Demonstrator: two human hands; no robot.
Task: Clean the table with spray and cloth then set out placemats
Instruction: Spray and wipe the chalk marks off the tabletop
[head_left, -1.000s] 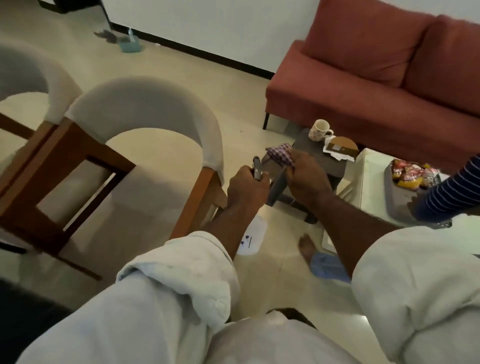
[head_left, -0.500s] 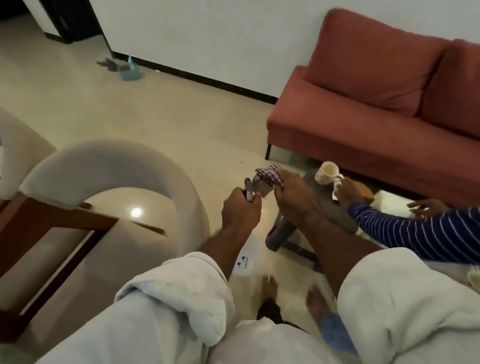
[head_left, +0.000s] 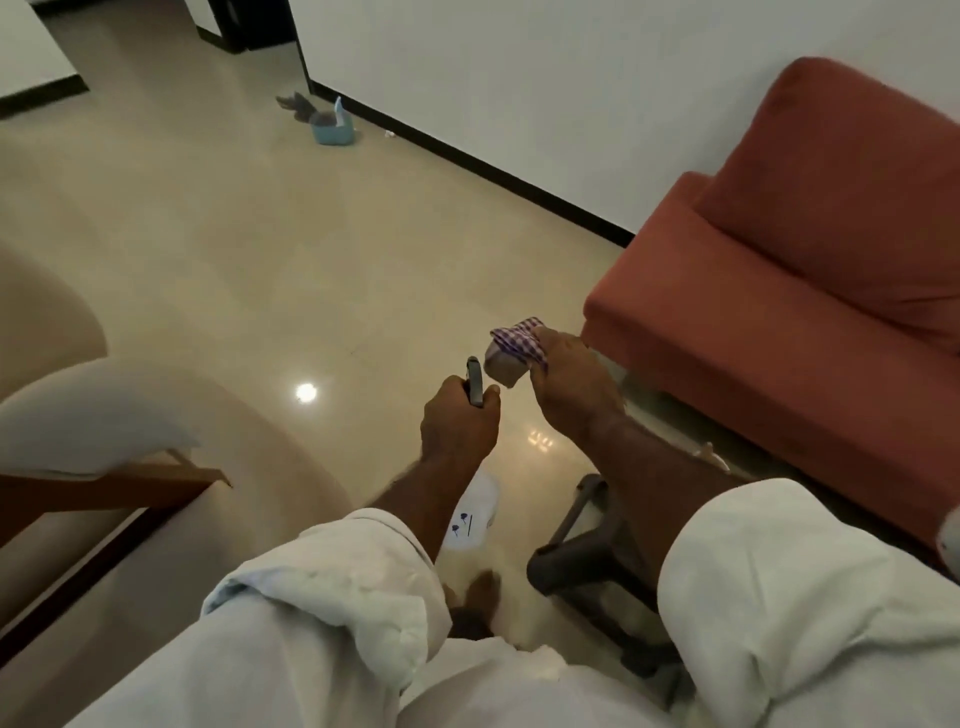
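- Clamped in the left grip (head_left: 460, 426), fingers curled round its dark trigger neck: white plastic spray bottle (head_left: 471, 512), hanging below the wrist above the glossy beige floor (head_left: 218, 249).
- Pinched in the right grip (head_left: 569, 384): bunched purple-and-white checked cloth (head_left: 514, 345), in the air just beside the trigger.
- Under the right forearm: dark grey plastic stool (head_left: 582, 556).
- At right: rust-red fabric sofa (head_left: 779, 312).
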